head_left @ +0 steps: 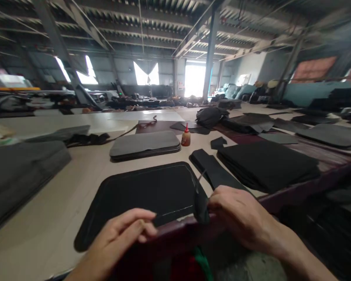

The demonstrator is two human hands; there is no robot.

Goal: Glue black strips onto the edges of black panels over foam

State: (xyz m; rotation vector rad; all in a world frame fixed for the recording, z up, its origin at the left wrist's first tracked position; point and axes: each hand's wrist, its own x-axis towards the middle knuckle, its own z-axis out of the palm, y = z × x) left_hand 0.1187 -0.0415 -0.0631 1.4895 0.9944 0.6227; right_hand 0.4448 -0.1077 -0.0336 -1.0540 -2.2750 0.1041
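Note:
A black rounded panel (pixel 146 187) with a pale line along its border lies flat at the table's front edge. My left hand (pixel 123 234) is at the panel's near edge, its fingers curled together; what they hold, if anything, is hidden. At the panel's near right corner, my right hand (pixel 240 214) is closed on a narrow black strip (pixel 201 207) that stands up beside the fingers. A thin, blurred sliver (pixel 201 176) rises above the strip; I cannot tell what it is.
Behind the panel sit a stack of grey rounded panels (pixel 146 143) and a red-capped glue bottle (pixel 186 137). Long black pieces (pixel 213 168) and a folded black stack (pixel 269 162) lie right. Grey sheets (pixel 23 168) fill the left. Maroon covering (pixel 292 189) drapes the table edge.

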